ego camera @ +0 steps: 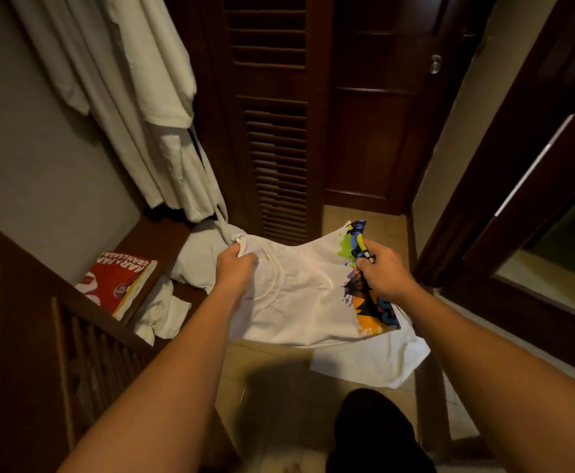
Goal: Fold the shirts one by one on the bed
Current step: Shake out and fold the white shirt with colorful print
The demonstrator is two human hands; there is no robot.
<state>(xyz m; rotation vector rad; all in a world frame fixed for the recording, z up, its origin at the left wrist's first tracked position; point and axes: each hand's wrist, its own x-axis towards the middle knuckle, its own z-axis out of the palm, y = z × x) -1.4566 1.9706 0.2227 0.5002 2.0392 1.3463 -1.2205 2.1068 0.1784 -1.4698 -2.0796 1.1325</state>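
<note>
Both hands are holding a white shirt up in the air above the tiled floor, no bed in view. Left hand is gripping a bunched edge of the shirt, fingers curled tight round the fabric, close to what looks like the neckline seam curving just below it. Right hand is pinching the opposite edge, fingers curled over the fabric right at the colourful print, which is showing green, purple, orange and blue patches beside and below the knuckles. Shirt is hanging stretched between the two hands, sagging in the middle, its lower part drooping below the right wrist toward the floor. Beyond the left hand, white robes are hanging against the wall, with a belt trailing down onto a crumpled white bundle sitting on a wooden bench. Further left of that hand, a red printed bag is lying on the bench, with a white cloth just beside it. Ahead of both hands, a dark louvered door is standing shut. Below the right forearm, a dark shape is sitting at the frame edge, can't tell what it is
</note>
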